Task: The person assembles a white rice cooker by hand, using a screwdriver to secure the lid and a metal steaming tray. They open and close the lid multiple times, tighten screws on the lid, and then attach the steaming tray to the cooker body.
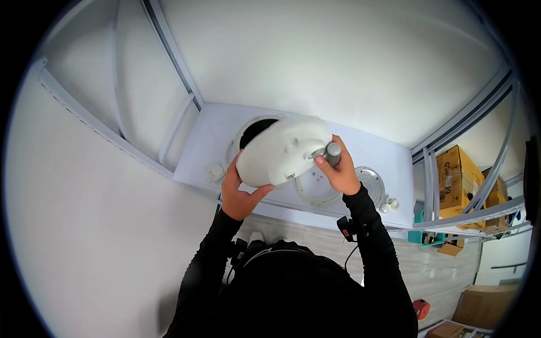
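Both of my hands hold a white, rounded plastic housing (pixel 284 147) tilted up above the white table. My left hand (pixel 238 195) is closed on its lower left edge, the thumb along the near rim. My right hand (pixel 342 173) is closed round a grey cylindrical piece (pixel 333 153) at the housing's right side. Whether that piece is fixed to the housing, I cannot tell. Behind the housing, partly hidden, lies a round white part with a black inside (pixel 255 133). Below it on the table is a white ring (pixel 311 197) with several tiny pieces inside.
A perforated grey disc (pixel 372 186) and small white caps (pixel 389 206) lie on the table (pixel 394 160) at right; a small white part (pixel 216 172) lies at left. Metal frame posts (pixel 174 50) flank the table. Cardboard boxes (pixel 457 183) and a teal bin (pixel 424 238) stand at right.
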{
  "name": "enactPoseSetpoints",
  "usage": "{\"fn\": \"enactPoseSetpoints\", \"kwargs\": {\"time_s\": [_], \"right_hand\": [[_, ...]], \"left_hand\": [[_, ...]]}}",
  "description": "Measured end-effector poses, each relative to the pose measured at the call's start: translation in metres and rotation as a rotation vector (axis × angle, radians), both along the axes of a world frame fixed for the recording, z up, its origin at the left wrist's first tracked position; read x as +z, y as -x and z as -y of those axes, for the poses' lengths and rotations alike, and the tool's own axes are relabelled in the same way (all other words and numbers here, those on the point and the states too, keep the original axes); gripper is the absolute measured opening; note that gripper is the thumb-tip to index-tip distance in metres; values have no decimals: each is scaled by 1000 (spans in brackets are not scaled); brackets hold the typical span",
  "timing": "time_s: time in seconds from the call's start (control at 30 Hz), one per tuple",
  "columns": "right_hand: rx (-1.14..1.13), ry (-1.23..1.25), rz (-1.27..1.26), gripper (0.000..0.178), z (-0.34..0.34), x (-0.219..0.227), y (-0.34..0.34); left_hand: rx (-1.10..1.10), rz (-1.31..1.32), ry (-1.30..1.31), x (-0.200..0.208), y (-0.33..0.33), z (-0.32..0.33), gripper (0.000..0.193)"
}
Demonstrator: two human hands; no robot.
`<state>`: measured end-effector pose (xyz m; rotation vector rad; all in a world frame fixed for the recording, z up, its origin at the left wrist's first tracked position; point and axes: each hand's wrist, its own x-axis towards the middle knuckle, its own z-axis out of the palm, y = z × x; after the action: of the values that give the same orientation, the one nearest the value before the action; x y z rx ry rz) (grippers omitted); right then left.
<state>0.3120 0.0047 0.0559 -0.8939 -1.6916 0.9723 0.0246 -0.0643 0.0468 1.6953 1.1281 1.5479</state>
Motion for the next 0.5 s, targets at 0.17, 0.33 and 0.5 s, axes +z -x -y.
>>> {"fn": "enactPoseSetpoints", "kwargs": {"time_s": [0.17, 0.33, 0.5], "right_hand": [[73, 106, -84, 55, 15, 8, -14], [97, -34, -12, 57, 21, 8, -27], [109, -43, -53, 57, 31, -4, -41]], "left_hand": [[45, -224, -26, 8, 3, 24, 71], [-38, -254, -58, 10, 5, 25, 52], [-139, -316, -212, 12, 5, 29, 35]]}}
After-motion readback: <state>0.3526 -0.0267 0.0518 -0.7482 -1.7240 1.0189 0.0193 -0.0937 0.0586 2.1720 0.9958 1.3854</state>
